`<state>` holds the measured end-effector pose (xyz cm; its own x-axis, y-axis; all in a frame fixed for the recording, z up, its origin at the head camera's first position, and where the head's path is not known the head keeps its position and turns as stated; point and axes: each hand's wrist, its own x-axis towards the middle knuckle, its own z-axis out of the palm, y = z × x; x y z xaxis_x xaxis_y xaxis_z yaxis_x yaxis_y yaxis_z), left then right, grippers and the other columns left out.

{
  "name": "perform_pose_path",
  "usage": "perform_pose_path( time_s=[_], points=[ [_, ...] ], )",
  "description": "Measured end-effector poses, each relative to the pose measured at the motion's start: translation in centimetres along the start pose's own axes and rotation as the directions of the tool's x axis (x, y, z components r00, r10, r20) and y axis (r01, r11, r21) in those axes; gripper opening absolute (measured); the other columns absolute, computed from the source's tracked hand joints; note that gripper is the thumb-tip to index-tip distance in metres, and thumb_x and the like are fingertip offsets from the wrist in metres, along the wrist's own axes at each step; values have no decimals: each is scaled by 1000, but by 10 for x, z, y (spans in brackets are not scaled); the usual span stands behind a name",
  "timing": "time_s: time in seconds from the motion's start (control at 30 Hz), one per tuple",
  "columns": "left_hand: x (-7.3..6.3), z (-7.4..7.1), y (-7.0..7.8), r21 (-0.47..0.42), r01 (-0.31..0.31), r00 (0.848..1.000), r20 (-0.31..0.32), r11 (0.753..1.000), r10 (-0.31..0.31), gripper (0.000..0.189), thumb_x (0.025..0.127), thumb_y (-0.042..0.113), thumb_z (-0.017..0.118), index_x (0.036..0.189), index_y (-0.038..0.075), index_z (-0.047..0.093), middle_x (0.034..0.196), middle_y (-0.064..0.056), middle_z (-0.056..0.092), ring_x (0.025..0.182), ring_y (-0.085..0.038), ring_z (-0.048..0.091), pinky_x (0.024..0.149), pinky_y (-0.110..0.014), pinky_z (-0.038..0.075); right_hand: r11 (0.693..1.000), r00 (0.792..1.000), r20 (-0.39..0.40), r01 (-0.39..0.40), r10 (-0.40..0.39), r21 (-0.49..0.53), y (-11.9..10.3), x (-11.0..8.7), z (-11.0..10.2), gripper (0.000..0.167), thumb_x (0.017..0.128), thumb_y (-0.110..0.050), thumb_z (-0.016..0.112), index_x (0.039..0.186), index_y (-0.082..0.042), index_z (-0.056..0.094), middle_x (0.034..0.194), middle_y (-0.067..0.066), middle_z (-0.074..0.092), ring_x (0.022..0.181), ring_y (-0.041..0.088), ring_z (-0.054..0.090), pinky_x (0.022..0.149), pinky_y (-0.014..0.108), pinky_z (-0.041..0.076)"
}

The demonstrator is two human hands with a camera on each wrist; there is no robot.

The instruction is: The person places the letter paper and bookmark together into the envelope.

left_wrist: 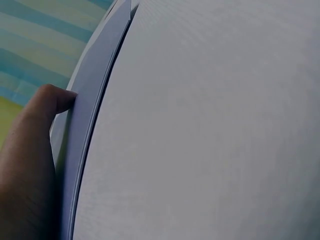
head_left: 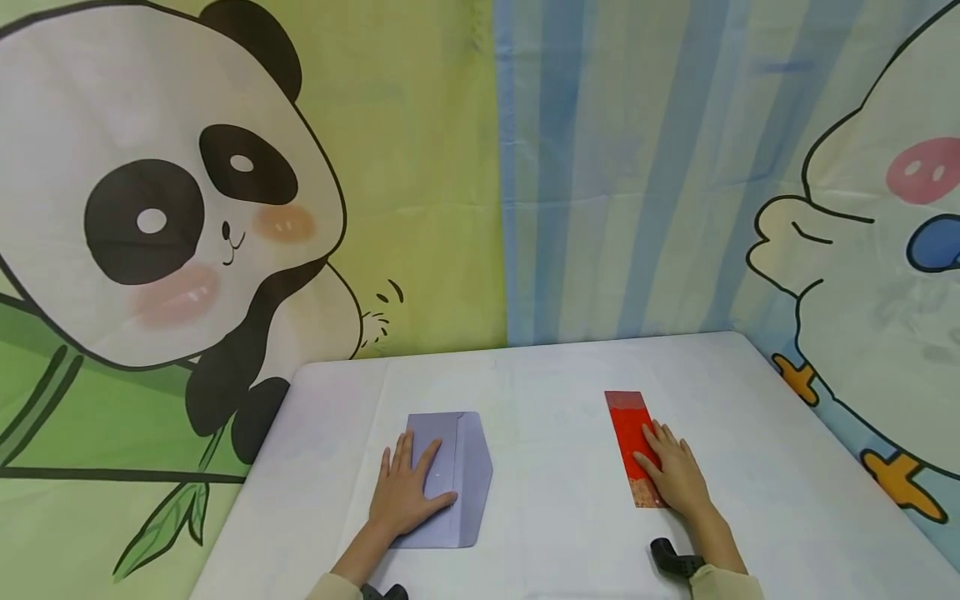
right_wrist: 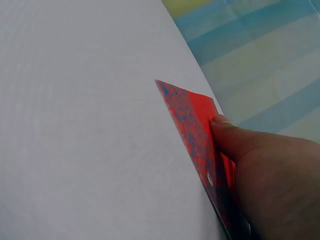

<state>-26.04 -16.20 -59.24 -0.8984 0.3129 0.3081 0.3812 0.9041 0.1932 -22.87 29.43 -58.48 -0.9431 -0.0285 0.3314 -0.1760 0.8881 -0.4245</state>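
A pale purple envelope with its flap unfolded to the right lies on the white table. Spread fingers of my left hand rest on its left part, and the thumb touches its face. In the left wrist view the envelope shows edge-on beside the thumb. To the right lies a narrow red paper packet with a gold-patterned lower end. My right hand rests on its right side with the fingers extended. The right wrist view shows the thumb on the packet; the other fingers are hidden there.
The white table reaches back to a wall hanging with cartoon animals and blue stripes. A stretch of tabletop separates the envelope and the packet. A black wrist device sits on the right wrist.
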Motion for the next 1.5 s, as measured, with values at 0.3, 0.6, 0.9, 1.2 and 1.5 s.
perform_pose_path(
  time_s=[0.3,0.6,0.9,1.2,1.5],
  points=[
    [0,0,-1,-15,-5,1000,-16,1000,5,96,66,79,52,142,24,38,146,-27,21,136,-38,17,107,-55,9,996,995,60,-86,86,0,-2,0,2,83,81,-49,64,137,6,36,141,31,29,130,46,22,104,60,10],
    [0,1,-1,-20,-10,1000,-24,1000,9,96,65,80,52,142,23,38,146,-27,21,135,-39,18,107,-55,9,995,997,24,-73,71,72,-1,2,2,77,78,-39,70,134,5,41,138,31,33,128,46,25,103,61,9],
    [0,1,-1,-28,-6,1000,-23,1000,5,96,65,79,53,142,24,38,146,-27,21,136,-39,17,107,-55,8,959,994,43,-106,98,263,-8,4,-7,65,74,-18,76,130,2,49,141,28,32,125,49,31,102,62,1],
    [0,1,0,-23,-9,1000,-19,1000,9,96,65,79,53,142,24,38,146,-27,22,136,-38,16,107,-55,8,928,996,6,-89,93,363,-8,4,-9,55,72,-2,74,125,1,56,140,22,38,125,48,31,99,64,16],
    [0,1,-1,-25,-12,1000,-23,1000,11,96,65,80,52,142,23,38,146,-27,22,136,-39,17,107,-55,8,857,967,138,-254,214,449,-4,0,-20,46,85,-9,65,129,-5,54,135,26,42,125,46,31,99,60,24]
  ],
)
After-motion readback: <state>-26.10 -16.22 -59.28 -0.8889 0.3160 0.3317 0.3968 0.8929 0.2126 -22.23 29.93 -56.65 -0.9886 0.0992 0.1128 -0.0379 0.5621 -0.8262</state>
